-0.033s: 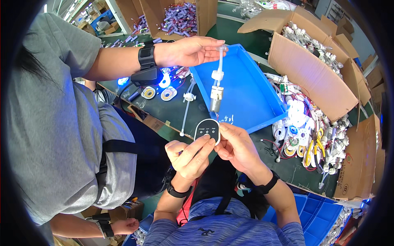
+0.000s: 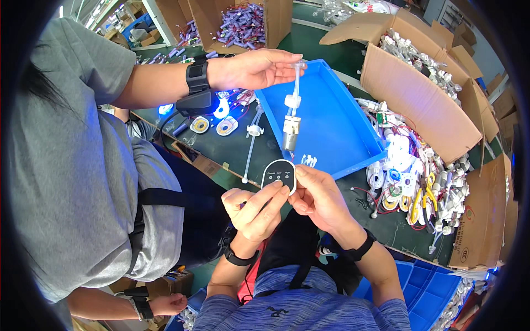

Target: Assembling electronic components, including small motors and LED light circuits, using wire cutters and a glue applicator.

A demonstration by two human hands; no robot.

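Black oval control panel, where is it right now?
Head view, centre: the black oval control panel is pinched between the left hand and right hand, just in front of the blue tray, below the small motor a co-worker's hand dangles.

Nothing has changed: both hands hold the black oval panel (image 2: 279, 173) as before

1. A small black oval control panel (image 2: 279, 174) with three tiny white markings on its face, held upright between the fingertips of the left hand (image 2: 255, 209) and the right hand (image 2: 319, 197)
2. Its face tilts toward the camera, and thin wires trail from its right edge
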